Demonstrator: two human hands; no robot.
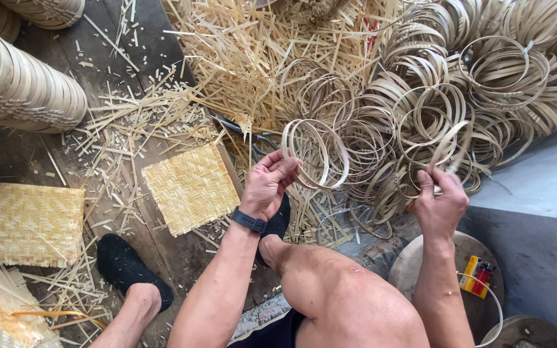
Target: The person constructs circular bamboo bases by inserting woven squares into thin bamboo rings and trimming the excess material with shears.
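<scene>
Held in the left hand (269, 183), pale bamboo hoops (316, 153) look thin, round.

woven square mat (191, 188) – second mat (35, 224) | stacked woven baskets (24, 90) | bamboo offcuts (253, 51) – small yellow box (478, 274)

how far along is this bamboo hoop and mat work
Looks done: stacked finished baskets at upper left, and woven square mats lying on the floor. In hand: the left hand holds a bamboo hoop; the right hand grips another strip hoop. Left: a big heap of loose hoops and scattered offcuts.
</scene>
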